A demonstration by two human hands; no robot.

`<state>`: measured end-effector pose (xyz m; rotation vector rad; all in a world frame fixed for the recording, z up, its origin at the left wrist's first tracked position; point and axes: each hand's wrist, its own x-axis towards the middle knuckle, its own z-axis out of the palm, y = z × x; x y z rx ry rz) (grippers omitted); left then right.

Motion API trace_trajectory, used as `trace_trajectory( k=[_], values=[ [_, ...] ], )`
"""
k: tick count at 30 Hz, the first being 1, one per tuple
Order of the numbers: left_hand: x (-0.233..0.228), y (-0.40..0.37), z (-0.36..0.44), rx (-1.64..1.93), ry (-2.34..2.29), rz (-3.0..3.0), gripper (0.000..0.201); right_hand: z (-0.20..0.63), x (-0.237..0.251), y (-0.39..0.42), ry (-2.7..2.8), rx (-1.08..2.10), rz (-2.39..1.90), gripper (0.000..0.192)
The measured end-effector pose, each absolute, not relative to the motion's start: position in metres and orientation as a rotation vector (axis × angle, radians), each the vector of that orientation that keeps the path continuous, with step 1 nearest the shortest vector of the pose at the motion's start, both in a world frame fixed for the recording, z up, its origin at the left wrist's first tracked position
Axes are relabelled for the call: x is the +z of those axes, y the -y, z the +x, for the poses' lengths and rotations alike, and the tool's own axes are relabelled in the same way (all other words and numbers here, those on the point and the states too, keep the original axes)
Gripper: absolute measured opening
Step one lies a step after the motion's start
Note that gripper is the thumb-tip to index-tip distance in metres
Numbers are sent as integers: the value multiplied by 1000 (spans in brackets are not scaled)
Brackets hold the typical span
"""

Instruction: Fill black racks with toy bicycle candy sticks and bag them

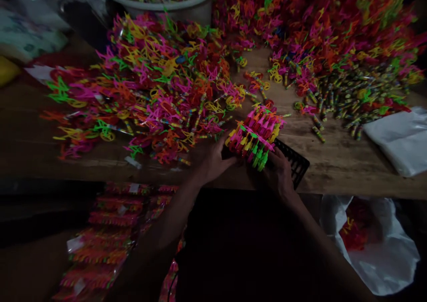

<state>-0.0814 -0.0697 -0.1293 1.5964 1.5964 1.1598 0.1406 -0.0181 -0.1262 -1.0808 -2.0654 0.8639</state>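
My left hand and my right hand grip a packed bundle of bright plastic toy pieces from either side, at the near edge of the wooden table. The bundle is pink, yellow, green and orange, and it stands in a black grid tray that sticks out to the right of my right hand. A large loose heap of the same toys lies just left of and behind my left hand. The fingertips are hidden under the bundle.
Another toy heap fills the back right, with several small striped tubes. A grey tub stands at the back. White plastic sheets lie at right. Below the table are packed toy bags and a white bag.
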Motion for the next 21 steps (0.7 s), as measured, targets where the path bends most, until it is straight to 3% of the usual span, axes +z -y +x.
trace_trajectory(
  k=[3,10,15,21],
  values=[
    [-120,62,-90,1086,-1616,1540,67,141,-122,17,2083,868,-1066,24],
    [-127,65,-67,1318,-1575,1279,26,175,-108,-10,2293,971,-792,26],
    [-135,70,-57,1406,-1586,1497,18,191,-106,-19,2337,939,-779,28],
    [-130,61,-59,1176,-1411,1636,21,188,-99,-17,2334,1026,-874,31]
  ],
)
